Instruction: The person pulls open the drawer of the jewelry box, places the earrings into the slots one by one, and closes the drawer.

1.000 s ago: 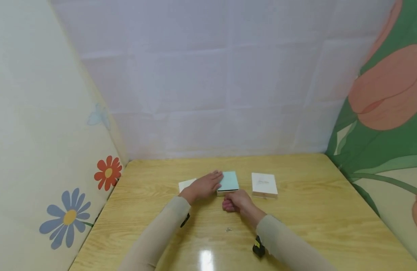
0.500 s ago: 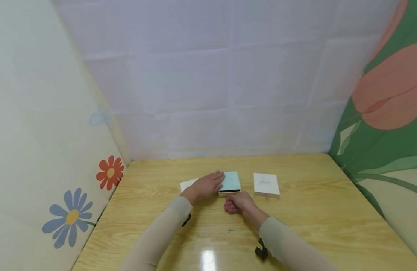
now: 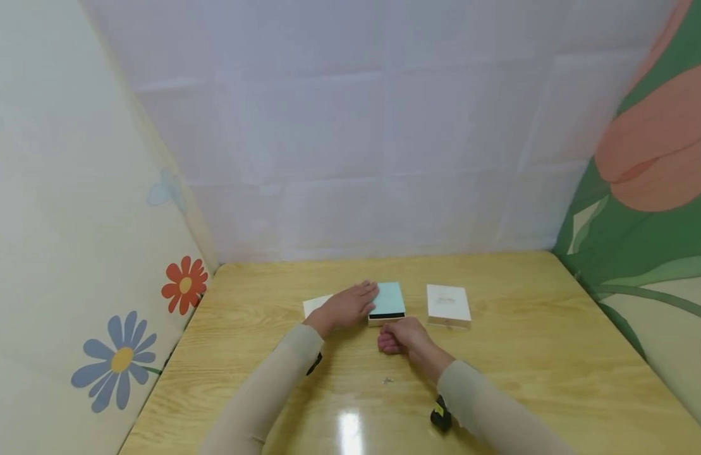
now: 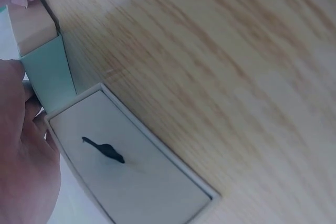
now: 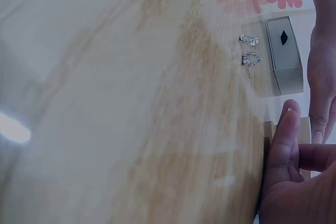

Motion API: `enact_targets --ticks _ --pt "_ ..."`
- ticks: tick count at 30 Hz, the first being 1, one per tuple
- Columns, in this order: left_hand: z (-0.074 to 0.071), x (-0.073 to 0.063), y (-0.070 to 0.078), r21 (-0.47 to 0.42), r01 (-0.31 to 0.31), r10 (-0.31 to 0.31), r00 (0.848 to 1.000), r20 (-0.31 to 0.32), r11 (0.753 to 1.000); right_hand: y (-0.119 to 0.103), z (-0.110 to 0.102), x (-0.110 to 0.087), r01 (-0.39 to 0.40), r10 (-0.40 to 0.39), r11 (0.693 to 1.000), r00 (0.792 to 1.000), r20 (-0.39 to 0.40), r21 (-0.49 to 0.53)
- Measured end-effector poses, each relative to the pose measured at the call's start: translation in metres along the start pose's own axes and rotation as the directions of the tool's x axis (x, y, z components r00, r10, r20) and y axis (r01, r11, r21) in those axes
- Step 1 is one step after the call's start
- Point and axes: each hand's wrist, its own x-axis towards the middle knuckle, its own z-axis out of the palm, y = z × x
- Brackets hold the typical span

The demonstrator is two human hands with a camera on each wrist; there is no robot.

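A teal gift box [image 3: 387,298] with a sliding inner drawer lies near the middle of the table. My left hand [image 3: 347,308] presses on its left side with straight fingers over the lid. At its front, my right hand [image 3: 404,336] pinches the front end of the drawer, its other fingers curled; the exact grip is partly hidden. The pale drawer [image 4: 34,24] sticks out of the teal sleeve [image 4: 50,74] in the left wrist view. Two sparkling earrings [image 5: 250,51] lie on the wood nearer the person.
A pale box [image 4: 131,166] with a black ribbon tab lies left of the teal box, partly under the left arm in the head view. A white lettered box [image 3: 448,304] stands to the right. Patterned walls border the table [image 3: 515,366].
The drawer has slid slightly out toward the person, and the dark gap along the box's front has widened. Both hands keep nearly the same places. The head view has shifted a little.
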Motion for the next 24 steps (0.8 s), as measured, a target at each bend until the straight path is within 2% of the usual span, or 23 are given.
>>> enact_targets --ticks 14,24 --pt "-0.0024 -0.0007 0.0032 -0.012 0.025 -0.025 1.0 0.004 1.0 0.0008 -0.0001 -0.0073 0.014 -0.014 1.0 1.0 0.003 0.004" --pt "-0.003 -0.0025 0.0031 -0.015 0.031 -0.031 0.999 0.014 0.999 0.0024 -0.0003 -0.0103 0.001 0.0 0.999 1.0 0.013 -0.039"
